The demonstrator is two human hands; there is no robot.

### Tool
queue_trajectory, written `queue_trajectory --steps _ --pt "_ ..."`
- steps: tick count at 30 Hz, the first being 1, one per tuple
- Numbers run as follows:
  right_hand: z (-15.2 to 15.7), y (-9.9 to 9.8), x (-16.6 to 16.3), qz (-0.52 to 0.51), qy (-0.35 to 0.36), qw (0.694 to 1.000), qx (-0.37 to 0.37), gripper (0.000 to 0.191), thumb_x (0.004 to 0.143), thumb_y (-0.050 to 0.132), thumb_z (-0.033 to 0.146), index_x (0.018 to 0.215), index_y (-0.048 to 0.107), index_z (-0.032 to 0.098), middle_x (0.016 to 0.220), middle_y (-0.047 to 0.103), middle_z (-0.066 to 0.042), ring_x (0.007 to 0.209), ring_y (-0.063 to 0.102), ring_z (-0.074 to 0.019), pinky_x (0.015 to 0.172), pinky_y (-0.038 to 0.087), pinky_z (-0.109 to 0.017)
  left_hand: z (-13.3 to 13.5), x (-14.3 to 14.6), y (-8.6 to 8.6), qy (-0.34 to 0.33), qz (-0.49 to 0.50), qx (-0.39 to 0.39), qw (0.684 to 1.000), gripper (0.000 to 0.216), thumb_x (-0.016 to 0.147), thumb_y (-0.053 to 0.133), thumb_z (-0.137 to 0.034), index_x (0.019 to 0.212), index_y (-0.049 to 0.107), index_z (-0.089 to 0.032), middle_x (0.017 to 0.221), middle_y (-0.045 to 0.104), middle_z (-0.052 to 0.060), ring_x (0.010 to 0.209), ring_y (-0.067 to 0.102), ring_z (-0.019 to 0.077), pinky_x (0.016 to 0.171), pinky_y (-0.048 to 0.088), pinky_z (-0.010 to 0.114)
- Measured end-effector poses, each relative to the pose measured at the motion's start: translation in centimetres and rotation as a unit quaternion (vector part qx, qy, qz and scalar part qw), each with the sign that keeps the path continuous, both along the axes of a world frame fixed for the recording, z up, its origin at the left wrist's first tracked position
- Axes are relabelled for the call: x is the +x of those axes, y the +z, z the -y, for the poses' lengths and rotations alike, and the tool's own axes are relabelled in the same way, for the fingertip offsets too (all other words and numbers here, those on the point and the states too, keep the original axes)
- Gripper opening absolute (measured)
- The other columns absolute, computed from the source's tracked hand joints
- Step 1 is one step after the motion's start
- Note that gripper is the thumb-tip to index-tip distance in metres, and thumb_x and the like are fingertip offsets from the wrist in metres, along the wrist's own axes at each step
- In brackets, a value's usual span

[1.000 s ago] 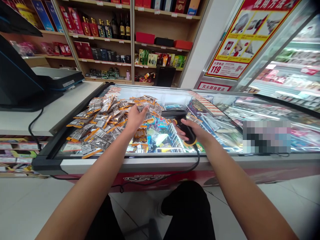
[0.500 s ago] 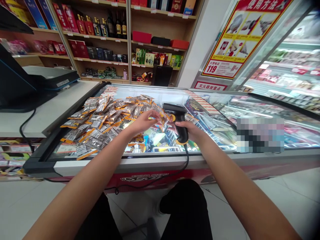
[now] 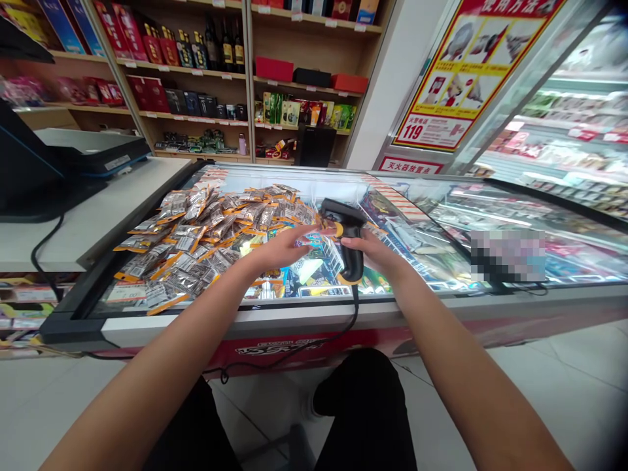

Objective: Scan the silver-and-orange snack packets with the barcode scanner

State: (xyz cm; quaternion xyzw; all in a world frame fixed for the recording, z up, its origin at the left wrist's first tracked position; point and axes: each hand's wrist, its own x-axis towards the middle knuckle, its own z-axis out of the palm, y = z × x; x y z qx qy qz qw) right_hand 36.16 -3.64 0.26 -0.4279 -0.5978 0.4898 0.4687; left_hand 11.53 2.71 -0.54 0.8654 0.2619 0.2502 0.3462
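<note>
The left hand (image 3: 284,250) reaches in just left of centre, palm loosely spread and fingers straight, its tips just beside the scanner's front; whether a packet is pinched there I cannot tell. A second ago this hand is at the pile's right edge, and half a second ago a packet shows by its fingertips; now the fingers are straighter and no packet stands out. The work, as I judge it, has moved from the pile to the space between the two hands, with that packet's place uncertain.

Biggest is the glass-topped freezer (image 3: 294,317), stretching from 8 o'clock across to 3 o'clock. The pale counter (image 3: 112,210) stands beside it at 9 o'clock. On the glass, also towards 9 o'clock but closer in, lies the heap of orange-edged packets (image 3: 216,219), largely unchanged.

The right hand (image 3: 380,254) is closed round the grip of the black handheld scanner (image 3: 352,227), close to centre on the 3 o'clock side. The scanner is more upright than a second ago, head uppermost and facing the left hand. Smallest, its cable (image 3: 356,304) drops from the grip toward 5 o'clock, then bends back to 7 o'clock.
</note>
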Motion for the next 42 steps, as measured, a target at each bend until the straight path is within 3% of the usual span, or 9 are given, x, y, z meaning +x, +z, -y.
queue_trajectory --steps 7,12,16,23,28,31,34,38,42 --pt "-2.2 -0.5 3.3 -0.026 -0.234 0.966 0.102 0.029 0.075 0.078 0.040 0.101 0.073 0.027 0.112 0.076 -0.004 0.106 0.069 -0.0264 0.083 0.058 -0.036 0.0 -0.6 1.6 0.059 0.084 -0.002 0.995 0.045 0.094 0.048 -0.019 0.137 0.062 -0.022 0.145 0.064 0.009 0.125 0.065 0.0232 0.101 0.056 0.037" --pt "-3.4 -2.0 6.3 0.069 -0.342 0.935 0.063 0.020 0.071 0.080 0.030 0.086 0.069 0.025 0.071 0.067 0.001 0.069 0.064 -0.0205 0.061 0.054 -0.031 -0.4 -0.8 1.5 0.083 0.108 0.020 0.991 0.034 0.090 0.049 -0.016 0.119 0.068 -0.018 0.126 0.072 0.009 0.115 0.068 0.0227 0.099 0.055 0.036" --pt "-3.0 -1.8 5.2 0.090 -0.305 0.945 0.072 0.020 0.077 0.078 0.035 0.092 0.071 0.023 0.084 0.072 -0.002 0.078 0.066 -0.0202 0.072 0.056 -0.032 -0.2 -0.6 1.6 0.083 0.102 0.019 0.991 0.033 0.089 0.050 -0.014 0.117 0.068 -0.018 0.123 0.073 0.008 0.114 0.068 0.0218 0.097 0.055 0.035" --pt "-2.1 -1.2 2.3 0.219 -0.121 0.968 0.010 0.031 0.084 0.075 0.049 0.099 0.077 0.022 0.098 0.075 -0.006 0.097 0.068 -0.0294 0.092 0.053 -0.043 -0.6 -0.6 1.0 0.066 0.086 0.050 0.993 0.027 0.092 0.049 -0.017 0.109 0.070 -0.018 0.113 0.077 0.008 0.107 0.070 0.0217 0.093 0.055 0.033" --pt "-1.3 -0.9 0.8 0.149 -0.020 0.988 0.025 0.029 0.090 0.070 0.046 0.109 0.077 0.025 0.124 0.074 -0.006 0.123 0.063 -0.0309 0.109 0.046 -0.046 0.6 0.0 0.6 0.161 -0.128 0.134 0.969 0.025 0.099 0.052 -0.027 0.113 0.070 -0.018 0.112 0.077 0.013 0.113 0.068 0.0316 0.094 0.054 0.041" --pt "-1.2 -1.0 -0.3 0.096 -0.029 0.995 -0.021 0.032 0.082 0.078 0.045 0.106 0.075 0.024 0.109 0.076 -0.006 0.109 0.068 -0.0309 0.102 0.051 -0.047 1.9 1.2 0.4 0.202 -0.230 0.191 0.933 0.040 0.101 0.055 -0.047 0.120 0.066 -0.014 0.114 0.074 0.019 0.121 0.063 0.0387 0.097 0.052 0.046" --pt "-1.3 -1.3 -1.2 -0.015 0.015 0.996 -0.083 0.035 0.075 0.082 0.044 0.100 0.072 0.023 0.093 0.075 -0.006 0.095 0.070 -0.0295 0.092 0.055 -0.045 2.6 2.3 0.2 0.217 -0.256 0.204 0.920 0.052 0.099 0.062 -0.046 0.134 0.055 -0.009 0.130 0.064 0.024 0.126 0.059 0.0406 0.100 0.050 0.048" --pt "-1.3 -0.8 -1.2 -0.138 0.058 0.984 -0.094 0.030 0.081 0.078 0.041 0.102 0.070 0.021 0.090 0.073 -0.004 0.080 0.069 -0.0206 0.083 0.056 -0.037 2.1 2.4 -0.2 0.195 -0.223 0.137 0.945 0.051 0.092 0.073 -0.033 0.132 0.051 -0.010 0.132 0.059 0.023 0.126 0.059 0.0371 0.099 0.051 0.043" --pt "-1.0 0.4 -0.3 -0.220 0.045 0.970 -0.095 0.025 0.083 0.076 0.035 0.101 0.065 0.022 0.065 0.057 0.006 0.048 0.046 -0.0094 0.058 0.050 -0.028 0.9 1.9 -0.5 0.221 -0.085 0.088 0.968 0.032 0.094 0.068 -0.030 0.118 0.053 -0.017 0.123 0.062 0.018 0.114 0.064 0.0326 0.094 0.052 0.041"
